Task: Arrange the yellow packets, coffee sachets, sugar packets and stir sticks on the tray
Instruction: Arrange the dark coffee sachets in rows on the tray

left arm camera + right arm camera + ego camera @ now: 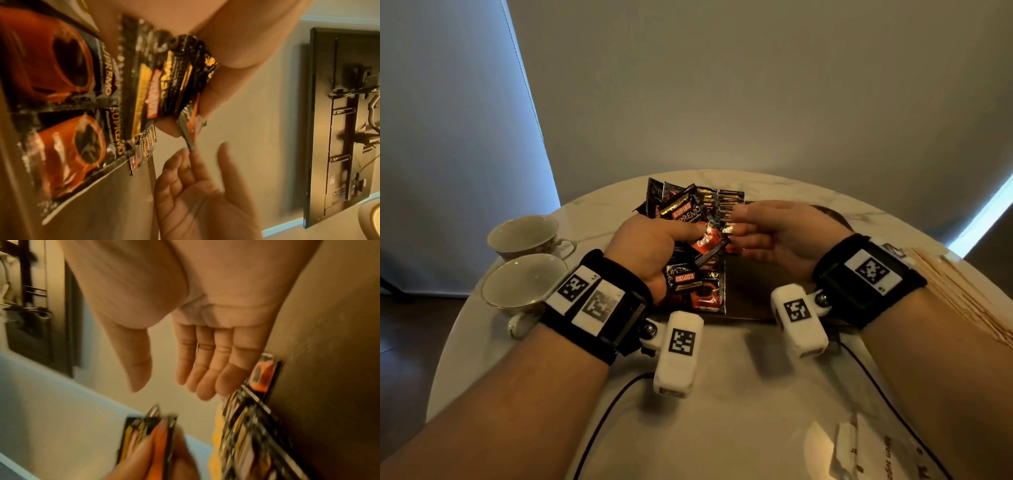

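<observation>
So the whole thing comes down to the gap between the two hands over the dark rectangular tray (750, 294) on the round white marble table (722, 394). A fanned bunch of black-and-red foil coffee sachets (688, 219) is gripped by the left hand (650, 246), thumb pressed on top and the fingers (211, 92) curled underneath, and the long axis of the bunch is pointed across toward the right hand (784, 233). From the left wrist view, the nearest corner of the bunch is seen right at the tips of the right hand's fingers (185, 164), touching or just about; which one can't be told through the blur. The right hand is held open, fingers straight and together, thumb spread away, and nothing is held in it. It's clearly the nearer hand for taking a sachet, since the sachet end is aimed straight into its palm side. More of the same sachets are laid flat on the tray's left part below the left hand, with a further heap at the far edge. Pale wooden stir sticks (962, 294) are piled off to the right on the table, well apart from the tray, and white paper sugar packets (859, 448) are lying near the front edge. No yellow packets can be clearly made out from the head view. Probably a pinch on that corner is what's called for next.
</observation>
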Demonstrator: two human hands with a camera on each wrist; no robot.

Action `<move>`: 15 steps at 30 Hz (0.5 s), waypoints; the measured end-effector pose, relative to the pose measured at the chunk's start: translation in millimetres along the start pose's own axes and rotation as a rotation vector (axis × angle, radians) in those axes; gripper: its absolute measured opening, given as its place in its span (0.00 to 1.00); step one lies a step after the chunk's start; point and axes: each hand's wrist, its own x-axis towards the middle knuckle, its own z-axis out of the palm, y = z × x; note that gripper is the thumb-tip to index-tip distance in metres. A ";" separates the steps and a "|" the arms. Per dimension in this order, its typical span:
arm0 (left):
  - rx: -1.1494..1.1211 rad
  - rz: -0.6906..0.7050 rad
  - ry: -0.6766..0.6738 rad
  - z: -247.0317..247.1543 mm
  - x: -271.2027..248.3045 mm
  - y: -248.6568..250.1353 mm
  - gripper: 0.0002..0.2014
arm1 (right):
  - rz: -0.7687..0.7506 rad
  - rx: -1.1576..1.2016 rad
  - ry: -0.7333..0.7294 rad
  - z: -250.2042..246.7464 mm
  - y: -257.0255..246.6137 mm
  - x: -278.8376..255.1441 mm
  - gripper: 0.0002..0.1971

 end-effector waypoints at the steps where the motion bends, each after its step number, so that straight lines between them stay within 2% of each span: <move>1: 0.001 0.004 -0.016 1.0 -1.1 -1.2 0.18 | -0.014 -0.051 -0.073 5.6 1.5 -4.9 0.19; 3: -0.020 0.004 -0.058 2.2 -4.2 -1.9 0.19 | -0.065 -0.088 -0.111 12.9 7.3 -8.9 0.11; 5: -0.070 -0.008 -0.101 1.5 -4.6 -0.3 0.22 | -0.083 -0.029 -0.104 15.7 12.7 -8.2 0.08; 8: -0.122 -0.031 -0.086 1.3 -2.5 0.9 0.24 | -0.065 0.030 -0.149 13.0 16.8 -6.0 0.11; 12: -0.156 -0.074 -0.090 2.4 -2.3 -1.0 0.25 | -0.088 -0.066 -0.171 12.9 15.8 -3.6 0.07; 15: -0.115 -0.049 -0.086 4.7 -3.5 -3.3 0.24 | -0.153 -0.128 -0.145 16.7 16.8 -3.5 0.14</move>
